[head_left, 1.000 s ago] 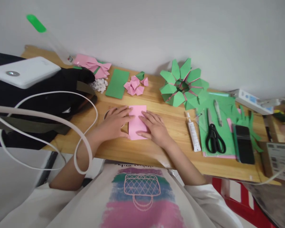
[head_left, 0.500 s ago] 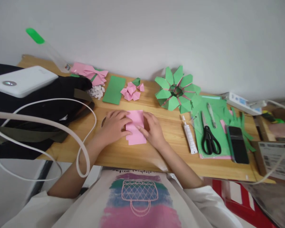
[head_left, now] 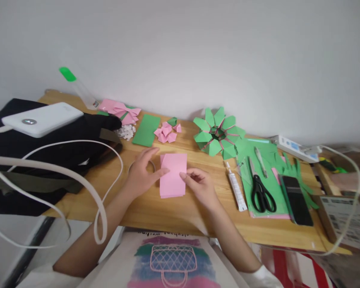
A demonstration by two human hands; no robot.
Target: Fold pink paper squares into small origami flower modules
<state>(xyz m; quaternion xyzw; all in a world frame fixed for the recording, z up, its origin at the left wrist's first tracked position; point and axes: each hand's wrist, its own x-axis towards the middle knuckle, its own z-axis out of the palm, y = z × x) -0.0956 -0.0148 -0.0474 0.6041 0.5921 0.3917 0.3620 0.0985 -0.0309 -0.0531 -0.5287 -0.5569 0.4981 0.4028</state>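
Note:
Pink paper pieces [head_left: 173, 180], stacked almost evenly, are in front of me near the middle of the wooden table. My right hand [head_left: 199, 185] pinches their right edge, thumb on top and fingers curled at the side. On the other side, my left hand [head_left: 142, 173] has its fingers apart, and its thumb tip is at the upper left part of the pink paper. A ring-shaped item [head_left: 153, 165] is partly hidden behind the left hand. Beyond the paper are small folded pink pieces [head_left: 165, 133] and a green paper rectangle [head_left: 147, 130].
A green folded-paper ring [head_left: 218, 134] stands near the wall. To the right are a glue tube [head_left: 236, 190], black scissors [head_left: 259, 194], a phone [head_left: 297, 200] and a power strip [head_left: 294, 148]. A white power bank [head_left: 43, 119] and looping cable [head_left: 90, 188] lie left.
The pink pieces, uneven before, now lie more squarely on each other. My left fingers have lifted and spread away from them. The camera view has tilted upward.

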